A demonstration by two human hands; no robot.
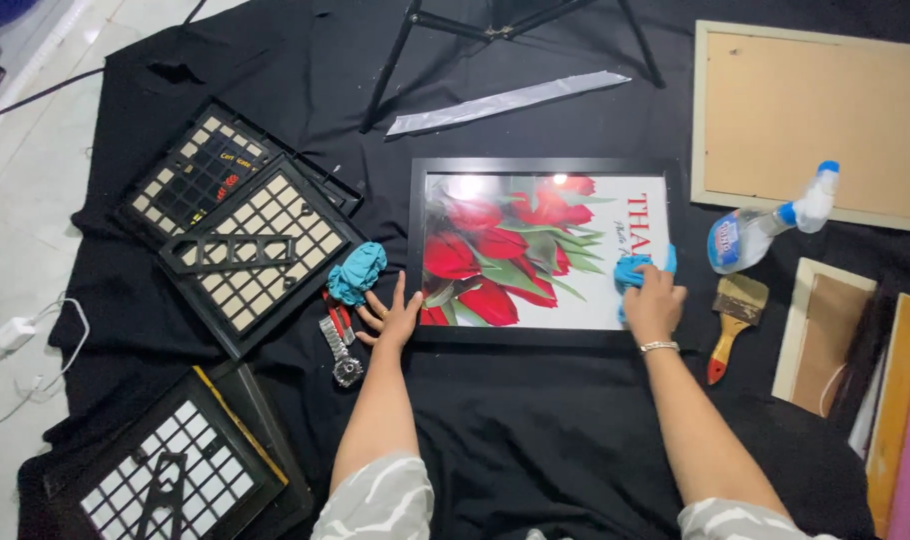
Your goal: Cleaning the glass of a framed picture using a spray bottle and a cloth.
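Here, blue cloth (635,268) under right hand (655,305) (on framed picture (535,250))

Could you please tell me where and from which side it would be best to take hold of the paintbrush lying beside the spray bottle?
Probably by the orange handle of the paintbrush, coming from below on the person's near side. It lies flat on the black cloth with its bristles pointing up toward the spray bottle and its narrow handle end free, clear of the picture frame and the right hand.
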